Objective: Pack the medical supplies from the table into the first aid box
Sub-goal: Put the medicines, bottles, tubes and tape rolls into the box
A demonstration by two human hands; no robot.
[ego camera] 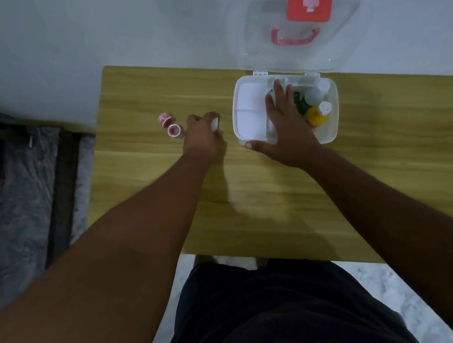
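Note:
The white first aid box [333,114] stands open on the wooden table [394,161], its clear lid [255,20] with a red cross label raised against the wall. My right hand [286,127] lies flat inside the box over its white divider tray, fingers spread, thumb on the front rim. Beside the hand, in the box, are a yellow bottle [316,116], a white bottle [314,95] and something dark green [301,102]. My left hand [202,134] is on the table left of the box, fingers closed around a small white item [214,123]. Two small red-and-white tape rolls [170,125] lie left of that hand.
The table's left edge runs next to a dark striped mat or floor [16,188]. A white wall [54,50] stands behind the table. My dark clothing [269,311] is at the table's near edge.

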